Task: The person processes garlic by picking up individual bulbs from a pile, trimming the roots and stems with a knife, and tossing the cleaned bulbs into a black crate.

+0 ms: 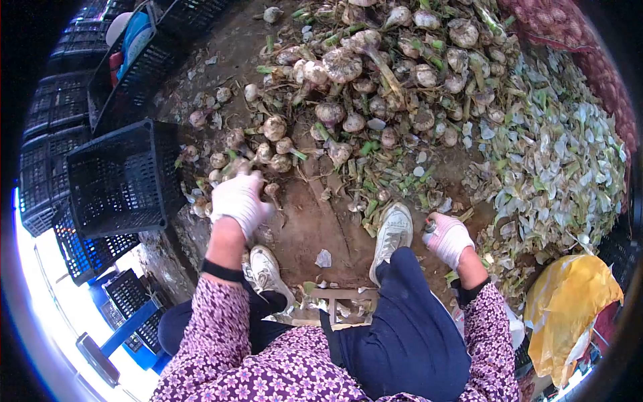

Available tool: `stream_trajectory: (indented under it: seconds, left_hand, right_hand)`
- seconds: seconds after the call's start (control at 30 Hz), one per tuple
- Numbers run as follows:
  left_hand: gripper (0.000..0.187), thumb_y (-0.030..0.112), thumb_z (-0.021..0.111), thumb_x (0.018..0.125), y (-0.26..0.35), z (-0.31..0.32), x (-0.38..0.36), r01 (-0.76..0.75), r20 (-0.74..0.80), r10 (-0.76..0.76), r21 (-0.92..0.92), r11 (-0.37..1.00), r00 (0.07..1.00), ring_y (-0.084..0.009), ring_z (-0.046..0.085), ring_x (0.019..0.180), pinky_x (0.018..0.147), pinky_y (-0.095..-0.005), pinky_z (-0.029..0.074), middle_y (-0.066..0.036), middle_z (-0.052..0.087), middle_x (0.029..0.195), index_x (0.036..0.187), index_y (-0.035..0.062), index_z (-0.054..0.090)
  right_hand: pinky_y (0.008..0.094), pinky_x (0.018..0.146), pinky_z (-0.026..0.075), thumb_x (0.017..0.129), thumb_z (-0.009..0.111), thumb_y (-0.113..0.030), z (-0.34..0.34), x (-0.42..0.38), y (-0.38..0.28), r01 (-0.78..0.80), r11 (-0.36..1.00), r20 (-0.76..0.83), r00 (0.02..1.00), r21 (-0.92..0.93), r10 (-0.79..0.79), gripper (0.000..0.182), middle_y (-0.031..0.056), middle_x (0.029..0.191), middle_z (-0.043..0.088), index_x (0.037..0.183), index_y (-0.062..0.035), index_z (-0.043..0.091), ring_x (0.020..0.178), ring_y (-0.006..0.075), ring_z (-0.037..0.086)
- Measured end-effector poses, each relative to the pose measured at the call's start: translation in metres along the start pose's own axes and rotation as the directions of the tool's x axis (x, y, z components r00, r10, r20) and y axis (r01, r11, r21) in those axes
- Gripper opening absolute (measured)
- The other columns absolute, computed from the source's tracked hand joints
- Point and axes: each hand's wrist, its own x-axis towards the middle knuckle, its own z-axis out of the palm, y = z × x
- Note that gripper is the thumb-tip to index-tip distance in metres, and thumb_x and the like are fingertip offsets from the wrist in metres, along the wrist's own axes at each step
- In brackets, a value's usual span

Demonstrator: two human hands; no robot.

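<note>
My left hand (240,199), in a whitish glove with bare fingertips, reaches over the garlic bulbs (274,128) at the left of the pile. Its fingers stretch out among them, slightly blurred, and no bulb shows clearly in its grasp. Beside my right shoe, my right hand (450,240), gloved alike, is closed round a small tool (430,226) with a dark and red end; most of that tool is hidden in the fist. The large heap of garlic (402,74), with roots and cut green stalks, lies ahead of both hands.
Black plastic crates (120,181) stand at the left. To the right spreads a heap of pale peelings (556,154), with red mesh sacks (556,20) behind it. A yellow plastic bag (573,311) lies at lower right. My white shoes (394,234) rest on the dirt floor.
</note>
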Motion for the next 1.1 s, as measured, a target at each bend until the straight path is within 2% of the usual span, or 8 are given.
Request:
stream_trajectory:
  seconds: [0.07, 0.23, 0.47, 0.53, 0.63, 0.87, 0.97, 1.1]
  left_hand:
    - [0.066, 0.027, 0.076, 0.078, -0.021, 0.025, 0.014, 0.064, -0.048, -0.061, 0.070, 0.995, 0.997, -0.0340, 0.059, 0.121, 0.100, -0.0412, 0.050, -0.017, 0.056, 0.140, 0.138, 0.0117, 0.053]
    - [0.074, -0.005, 0.060, 0.075, 0.058, 0.063, 0.071, -0.471, -0.111, 0.459, -0.144, 0.870, 0.882, -0.0407, 0.066, 0.104, 0.089, -0.0453, 0.055, -0.026, 0.048, 0.144, 0.145, 0.0116, 0.042]
    - [0.052, 0.009, 0.065, 0.082, 0.093, 0.094, 0.105, -0.357, -0.052, 0.359, -0.294, 0.886, 0.932, -0.0354, 0.068, 0.092, 0.078, -0.0426, 0.057, -0.022, 0.067, 0.108, 0.133, 0.0037, 0.052]
    - [0.077, 0.023, 0.084, 0.073, 0.115, 0.064, 0.078, -0.082, 0.085, 0.247, -0.800, 0.595, 0.965, -0.0211, 0.068, 0.091, 0.081, -0.0345, 0.057, -0.014, 0.068, 0.104, 0.137, 0.0005, 0.048]
    - [0.063, 0.015, 0.085, 0.075, 0.118, 0.074, 0.043, -0.226, -0.094, 0.369, -0.915, 0.333, 0.925, -0.0143, 0.064, 0.097, 0.087, -0.0287, 0.054, -0.007, 0.066, 0.108, 0.128, 0.0015, 0.053]
    - [0.068, 0.018, 0.089, 0.073, 0.123, 0.052, 0.019, -0.060, 0.054, 0.378, -0.957, 0.283, 0.924, -0.0121, 0.063, 0.099, 0.087, -0.0289, 0.054, -0.005, 0.067, 0.111, 0.129, 0.0018, 0.054]
    - [0.063, 0.024, 0.088, 0.075, 0.120, 0.048, 0.015, -0.134, 0.099, 0.407, -0.851, 0.507, 0.908, -0.0115, 0.064, 0.099, 0.087, -0.0286, 0.054, -0.007, 0.069, 0.109, 0.126, 0.0023, 0.057]
    - [0.056, 0.031, 0.087, 0.072, 0.120, 0.059, 0.003, -0.157, -0.076, 0.486, -0.979, 0.128, 0.871, -0.0130, 0.067, 0.094, 0.086, -0.0306, 0.055, -0.007, 0.072, 0.104, 0.115, 0.0026, 0.064]
  right_hand:
    - [0.0474, 0.079, 0.053, 0.079, 0.066, -0.031, -0.001, 0.005, -0.005, -0.052, 0.998, -0.102, 0.993, 0.040, 0.056, 0.035, 0.0257, 0.092, 0.068, 0.099, -0.0027, 0.065, 0.090, 0.0427, 0.066]
    - [0.0456, 0.078, 0.053, 0.081, 0.068, -0.034, 0.009, 0.015, -0.016, 0.035, 0.983, -0.184, 0.983, 0.182, -0.001, 0.037, 0.0233, 0.088, 0.069, 0.101, -0.0027, 0.065, 0.085, 0.0420, 0.066]
    - [0.0461, 0.070, 0.052, 0.084, 0.065, -0.028, 0.026, 0.016, -0.022, 0.112, 0.935, -0.288, 0.958, 0.335, -0.011, 0.027, 0.0215, 0.084, 0.066, 0.098, -0.0049, 0.064, 0.078, 0.0409, 0.065]
    - [0.0480, 0.065, 0.051, 0.088, 0.061, -0.024, 0.008, 0.001, -0.046, 0.254, 0.962, -0.471, 0.864, 0.102, -0.178, 0.017, 0.0178, 0.077, 0.063, 0.091, -0.0075, 0.064, 0.073, 0.0383, 0.064]
    - [0.0477, 0.064, 0.051, 0.089, 0.060, -0.024, -0.011, -0.008, -0.067, 0.336, 0.938, -0.464, 0.820, -0.081, -0.334, 0.016, 0.0163, 0.077, 0.063, 0.089, -0.0081, 0.063, 0.072, 0.0378, 0.064]
    - [0.0469, 0.062, 0.050, 0.088, 0.061, -0.024, -0.026, -0.023, -0.075, 0.380, 0.901, -0.376, 0.819, -0.208, -0.433, 0.016, 0.0156, 0.075, 0.061, 0.084, -0.0081, 0.062, 0.069, 0.0360, 0.064]
    - [0.0468, 0.061, 0.050, 0.087, 0.062, -0.023, -0.022, -0.023, -0.072, 0.389, 0.905, -0.432, 0.796, -0.170, -0.424, 0.015, 0.0151, 0.074, 0.060, 0.082, -0.0082, 0.062, 0.068, 0.0365, 0.063]
    - [0.0472, 0.065, 0.052, 0.087, 0.062, -0.022, -0.022, -0.015, -0.058, 0.373, 0.907, -0.389, 0.820, -0.194, -0.420, 0.013, 0.0163, 0.081, 0.065, 0.087, -0.0094, 0.065, 0.074, 0.0368, 0.066]
